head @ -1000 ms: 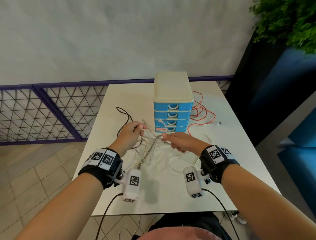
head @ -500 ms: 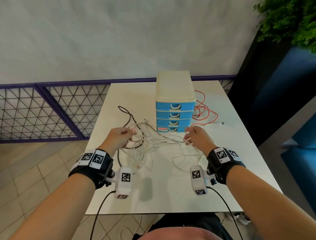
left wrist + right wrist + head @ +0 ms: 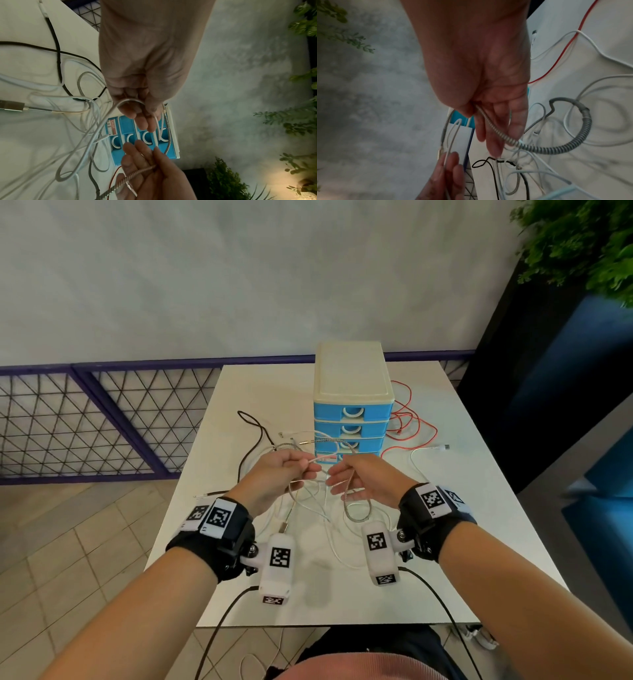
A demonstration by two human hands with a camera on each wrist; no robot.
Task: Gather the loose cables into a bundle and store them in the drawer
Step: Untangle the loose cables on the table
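A white cable [image 3: 310,462] is pinched by the left hand [image 3: 274,474]; a braided cable [image 3: 349,487] is pinched by the right hand [image 3: 363,479], above the tabletop [image 3: 479,542], near the drawers [image 3: 352,419].

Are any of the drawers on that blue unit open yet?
No, all shut. The four blue fronts of the drawer unit sit flush in one stack in the head view, none pulled out.

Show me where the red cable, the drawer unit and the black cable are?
red cable [image 3: 418,422]: head view, on its outer loop right of the drawers.
drawer unit [image 3: 349,371]: head view, on its cream top.
black cable [image 3: 262,434]: head view, on its bend left of the drawers.
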